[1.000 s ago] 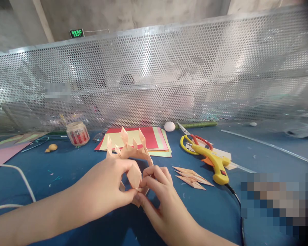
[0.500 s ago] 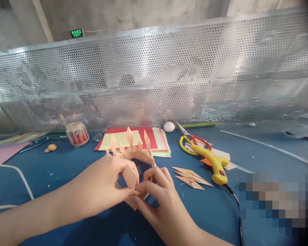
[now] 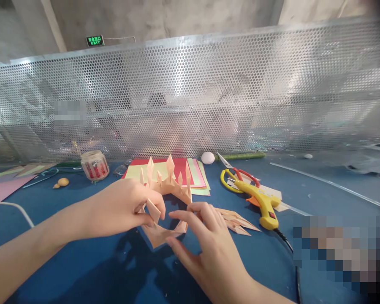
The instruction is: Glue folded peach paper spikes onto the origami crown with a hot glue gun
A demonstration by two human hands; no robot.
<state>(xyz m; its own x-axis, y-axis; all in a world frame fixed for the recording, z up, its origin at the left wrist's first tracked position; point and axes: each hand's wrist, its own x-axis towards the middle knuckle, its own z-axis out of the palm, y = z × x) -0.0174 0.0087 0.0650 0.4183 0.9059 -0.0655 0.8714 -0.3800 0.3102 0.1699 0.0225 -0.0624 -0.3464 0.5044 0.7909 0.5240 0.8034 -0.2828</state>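
A peach paper crown [image 3: 167,185], a ring of folded pointed units, is held just above the blue table [image 3: 82,270]. My left hand [image 3: 123,207] pinches the ring's left side, fingers closed around one folded unit. My right hand [image 3: 205,245] has its fingers partly spread, with fingertips touching the ring's near right edge. Several loose folded peach units [image 3: 237,220] lie just right of my right hand.
A stack of coloured paper [image 3: 193,173] lies behind the crown. A yellow glue gun [image 3: 261,202] and scissors [image 3: 232,171] sit at right, a small jar [image 3: 94,164] and pink sheets [image 3: 3,190] at left. A perforated metal screen [image 3: 190,97] closes the back.
Both hands lifted and turned the crown slightly away and to the right. My right hand loosened from a pinch to spread fingers on the ring's near edge.
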